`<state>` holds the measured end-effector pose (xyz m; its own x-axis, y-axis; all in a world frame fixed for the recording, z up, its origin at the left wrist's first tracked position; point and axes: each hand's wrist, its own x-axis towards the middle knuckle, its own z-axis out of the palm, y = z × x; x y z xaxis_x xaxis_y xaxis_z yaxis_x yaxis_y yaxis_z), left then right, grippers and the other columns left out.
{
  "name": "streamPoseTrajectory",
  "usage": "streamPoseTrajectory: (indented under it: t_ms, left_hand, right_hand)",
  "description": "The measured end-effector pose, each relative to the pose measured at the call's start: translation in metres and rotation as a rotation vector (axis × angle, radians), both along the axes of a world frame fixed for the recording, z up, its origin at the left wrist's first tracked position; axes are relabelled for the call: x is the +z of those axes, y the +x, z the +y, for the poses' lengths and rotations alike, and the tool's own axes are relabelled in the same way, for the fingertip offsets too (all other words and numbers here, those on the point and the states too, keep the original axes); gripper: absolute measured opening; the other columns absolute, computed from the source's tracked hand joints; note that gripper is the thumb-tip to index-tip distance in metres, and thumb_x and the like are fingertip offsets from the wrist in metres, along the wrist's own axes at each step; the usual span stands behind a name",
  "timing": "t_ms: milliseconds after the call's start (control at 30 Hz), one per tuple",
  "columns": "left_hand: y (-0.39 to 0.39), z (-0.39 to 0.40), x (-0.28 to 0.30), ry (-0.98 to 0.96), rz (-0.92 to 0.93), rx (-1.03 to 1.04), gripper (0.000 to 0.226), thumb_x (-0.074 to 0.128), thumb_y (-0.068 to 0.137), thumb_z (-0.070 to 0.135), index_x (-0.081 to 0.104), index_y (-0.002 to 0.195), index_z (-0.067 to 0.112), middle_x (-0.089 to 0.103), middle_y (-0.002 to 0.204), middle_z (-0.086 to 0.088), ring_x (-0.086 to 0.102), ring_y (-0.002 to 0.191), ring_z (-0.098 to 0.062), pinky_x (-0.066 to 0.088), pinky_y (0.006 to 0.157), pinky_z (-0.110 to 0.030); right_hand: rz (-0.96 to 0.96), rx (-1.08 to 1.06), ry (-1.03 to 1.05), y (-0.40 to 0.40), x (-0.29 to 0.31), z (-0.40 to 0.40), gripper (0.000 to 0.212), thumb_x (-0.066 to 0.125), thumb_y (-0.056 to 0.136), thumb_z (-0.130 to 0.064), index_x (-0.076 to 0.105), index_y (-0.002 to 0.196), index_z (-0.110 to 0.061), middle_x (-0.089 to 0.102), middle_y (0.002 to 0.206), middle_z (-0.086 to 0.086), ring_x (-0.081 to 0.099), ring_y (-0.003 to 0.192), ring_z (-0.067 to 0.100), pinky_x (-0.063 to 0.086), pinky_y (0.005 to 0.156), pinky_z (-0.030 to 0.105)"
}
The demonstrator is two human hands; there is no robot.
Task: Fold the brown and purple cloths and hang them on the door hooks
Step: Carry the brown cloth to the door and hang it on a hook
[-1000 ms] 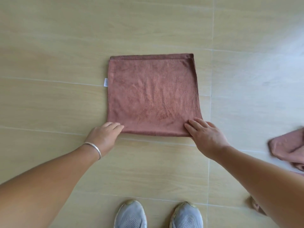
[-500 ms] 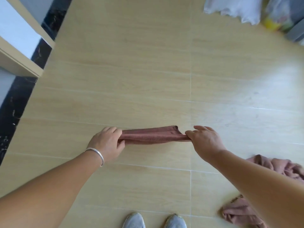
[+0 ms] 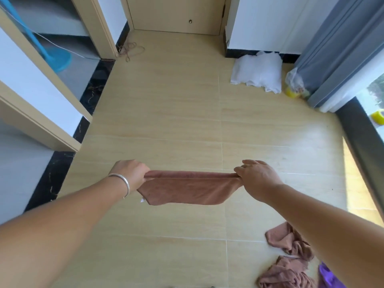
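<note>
head view: one camera, looking forward and down a tiled hallway.
left hand [image 3: 130, 173]: raised over the floor, fingers curled and clamped on the left end of the brown cloth; a silver bracelet [image 3: 122, 182] sits on the wrist.
right hand [image 3: 256, 179]: level with the left one, fingers and thumb pinching the right end of the same cloth.
brown cloth [image 3: 187, 189]: folded, held stretched between the two hands in the air, top edge taut, lower part hanging in a shallow curve; a small white tag [image 3: 142, 200] shows at its lower left corner. Clear of the floor.
other brown cloths [image 3: 288, 258]: crumpled on the floor at near right, partly behind the right forearm.
purple cloth [image 3: 327, 276]: bunched at the near right edge, just beside the crumpled brown ones, mostly cut off by the frame.
floor [image 3: 176, 113]: light wood-look tile with pale grout lines.
door [image 3: 176, 14]: closed, beige, at the far end of the hallway; hooks can't be made out.
white cloth [image 3: 257, 73]: heaped on the floor at far right against the wall.
curtain [image 3: 336, 44]: grey, hanging at far right, with a clear bag [image 3: 294, 82] at its foot.
left side: beige door frames [image 3: 41, 125] with dark skirting; a blue object [image 3: 56, 59] stands in the far opening.
</note>
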<state>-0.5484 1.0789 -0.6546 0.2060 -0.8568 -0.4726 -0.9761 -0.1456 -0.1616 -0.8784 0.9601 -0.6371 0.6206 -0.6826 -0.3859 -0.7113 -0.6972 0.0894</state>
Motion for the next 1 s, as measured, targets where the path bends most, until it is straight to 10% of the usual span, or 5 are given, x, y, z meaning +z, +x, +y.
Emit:
streamPoseTrajectory:
  t_ms: [267, 633, 1000]
  left_hand:
    - [0.003, -0.02, 0.189, 0.077, 0.062, -0.148, 0.035, 0.026, 0.101, 0.045, 0.037, 0.126, 0.022, 0.061, 0.115, 0.001, 0.058, 0.097, -0.026, 0.047, 0.082, -0.037]
    - [-0.001, -0.043, 0.421, -0.15, -0.039, -0.201, 0.037, 0.033, 0.102, 0.041, 0.054, 0.078, 0.023, 0.057, 0.076, 0.004, 0.055, 0.078, -0.023, 0.04, 0.068, -0.031]
    - [-0.002, -0.034, 0.572, -0.277, -0.127, -0.222, 0.043, 0.025, 0.103, 0.046, 0.06, 0.092, 0.023, 0.064, 0.085, 0.005, 0.061, 0.082, -0.018, 0.047, 0.09, -0.039]
  right_hand:
    - [0.015, 0.032, -0.08, -0.004, 0.177, -0.022, 0.027, 0.041, 0.099, -0.02, 0.055, 0.12, -0.026, 0.058, 0.13, -0.01, 0.025, 0.142, 0.011, 0.024, 0.113, 0.03]
    - [-0.006, 0.018, -0.257, -0.008, 0.391, -0.039, 0.032, 0.029, 0.103, -0.035, 0.057, 0.117, -0.027, 0.056, 0.129, -0.011, 0.027, 0.14, 0.014, 0.022, 0.115, 0.037]
    - [-0.051, 0.016, -0.397, -0.014, 0.545, -0.031, 0.036, 0.025, 0.104, -0.036, 0.055, 0.122, -0.027, 0.051, 0.137, -0.012, 0.023, 0.143, 0.014, 0.022, 0.115, 0.037]
